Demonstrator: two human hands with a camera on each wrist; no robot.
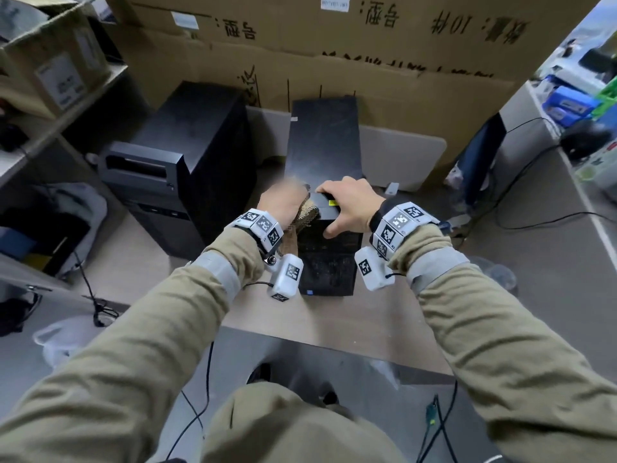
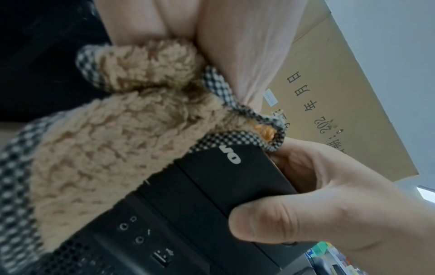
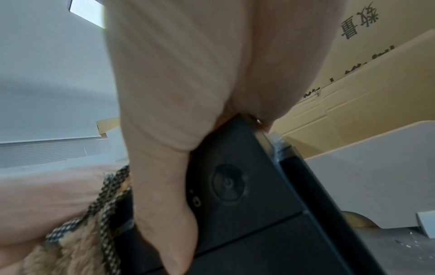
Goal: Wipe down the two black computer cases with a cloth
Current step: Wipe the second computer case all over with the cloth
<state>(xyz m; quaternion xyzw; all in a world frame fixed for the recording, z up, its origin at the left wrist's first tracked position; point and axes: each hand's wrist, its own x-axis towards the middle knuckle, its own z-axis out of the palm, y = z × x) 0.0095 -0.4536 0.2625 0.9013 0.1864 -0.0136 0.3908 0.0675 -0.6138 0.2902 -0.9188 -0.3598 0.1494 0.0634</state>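
Now keep right hand (image 1: 350, 203) fingers curled, bracing slim black metal computer case (image 1: 325, 142); left hand (image 1: 283, 203) fingers gripping fleecy tan checked-edge cloth (image 2: 117, 141), rub front top edge.

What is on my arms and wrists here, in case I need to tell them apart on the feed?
Both arms wear olive-khaki sleeves, each with a grey band near the cuff. The left wrist and right wrist carry white blocks printed with black square markers, a white marked pod hanging beneath each, with a thin black cable. Both hands are bare.

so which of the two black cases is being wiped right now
The slimmer case on the right: both hands are on its front top edge, the left hand pressing the cloth there. The wider case stands untouched.
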